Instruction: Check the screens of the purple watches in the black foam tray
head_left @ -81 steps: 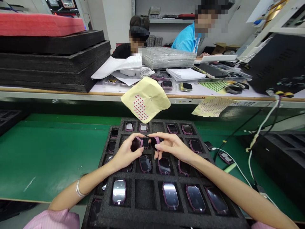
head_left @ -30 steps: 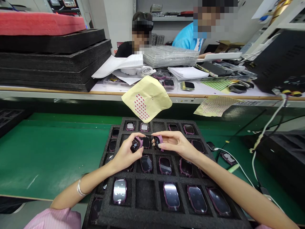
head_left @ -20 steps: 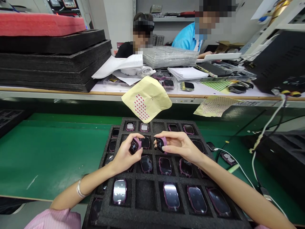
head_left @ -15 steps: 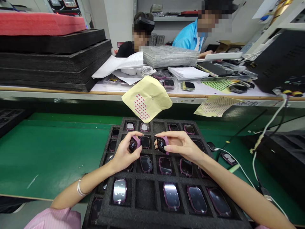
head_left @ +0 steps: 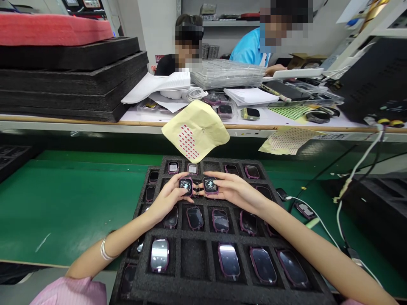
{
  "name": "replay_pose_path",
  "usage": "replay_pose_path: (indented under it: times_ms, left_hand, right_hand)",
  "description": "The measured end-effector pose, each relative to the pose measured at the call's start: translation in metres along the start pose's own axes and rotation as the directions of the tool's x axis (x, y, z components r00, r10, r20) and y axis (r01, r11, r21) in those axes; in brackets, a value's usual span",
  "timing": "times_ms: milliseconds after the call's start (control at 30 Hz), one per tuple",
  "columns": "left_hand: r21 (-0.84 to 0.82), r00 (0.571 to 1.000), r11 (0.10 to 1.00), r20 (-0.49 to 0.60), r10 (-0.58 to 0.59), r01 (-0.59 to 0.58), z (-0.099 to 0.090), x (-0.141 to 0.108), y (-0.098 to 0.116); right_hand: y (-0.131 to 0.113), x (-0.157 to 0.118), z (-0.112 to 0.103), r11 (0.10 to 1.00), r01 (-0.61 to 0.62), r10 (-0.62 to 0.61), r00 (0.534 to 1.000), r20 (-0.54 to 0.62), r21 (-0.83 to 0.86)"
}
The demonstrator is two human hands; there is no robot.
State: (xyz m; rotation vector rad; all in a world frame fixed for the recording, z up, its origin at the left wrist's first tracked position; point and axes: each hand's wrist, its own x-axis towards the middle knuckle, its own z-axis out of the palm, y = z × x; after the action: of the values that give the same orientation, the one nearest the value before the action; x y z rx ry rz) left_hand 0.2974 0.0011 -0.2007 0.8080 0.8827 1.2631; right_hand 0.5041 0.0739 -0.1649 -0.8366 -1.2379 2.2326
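My left hand (head_left: 171, 195) grips a purple-cased smartwatch (head_left: 186, 186) with a lit screen, its thumb at the lower part of the face. A second lit smartwatch (head_left: 210, 185) is held by my right hand (head_left: 233, 189), whose fingers reach over its face. The two watches are side by side, faces toward me, over a black foam tray (head_left: 210, 283). Several more purple-rimmed watches, such as the one at the front left (head_left: 159, 254), lie in the tray's pockets with dark screens. Two at the back show pale screens. My fingers partly hide the pocket beneath them.
Yellow sticker sheets (head_left: 203, 131) hang from the shelf edge. Black foam trays (head_left: 70, 84) are stacked at left under a pink foam sheet (head_left: 57, 29). Cables (head_left: 345, 192) and another watch (head_left: 305, 210) lie at right. Two people sit beyond the shelf.
Both watches have turned so their lit faces point toward me, and have come closer together. My right fingers have moved over the front of the right watch.
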Motion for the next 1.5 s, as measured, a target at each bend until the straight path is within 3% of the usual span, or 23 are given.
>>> replay_pose_path:
  times_ms: [167,367,800,1033,1267,1400,1500]
  left_hand:
    - [0.011,1.000,1.000,0.028,-0.001,0.000,-0.0024,-0.0023,-0.0012]
    - [0.088,0.992,0.992,0.099,0.082,-0.091,-0.0054,-0.0042,-0.0043]
    - [0.195,0.985,0.969,0.107,0.134,-0.153,-0.0031,-0.0059,-0.0030]
    - [0.439,0.973,0.869,0.069,0.219,-0.227,-0.0024,-0.0065,-0.0044]
    - [0.552,0.974,0.802,0.109,0.200,-0.227,-0.0032,-0.0096,-0.0034]
    - [0.596,0.965,0.759,0.165,0.204,-0.263,-0.0048,-0.0103,-0.0019]
    - [0.595,0.968,0.764,0.145,0.203,-0.249,-0.0044,-0.0103,-0.0011]
  right_hand:
    - [0.0000,-0.0020,0.0011,1.000,0.014,-0.014,1.000,0.008,-0.012]
    - [0.0020,-0.0040,0.0027,0.993,0.090,-0.089,0.996,0.012,-0.072]
    - [0.0059,-0.0061,0.0031,0.959,0.216,-0.205,0.976,0.077,-0.185]
    - [0.0083,-0.0054,0.0062,0.968,0.213,-0.186,0.964,0.189,-0.135]
    - [0.0051,-0.0057,0.0063,0.937,0.228,-0.186,0.967,0.175,-0.265]
    - [0.0040,-0.0061,0.0074,0.917,0.270,-0.223,0.957,0.184,-0.293]
    - [0.0051,-0.0058,0.0062,0.920,0.279,-0.245,0.957,0.153,-0.273]
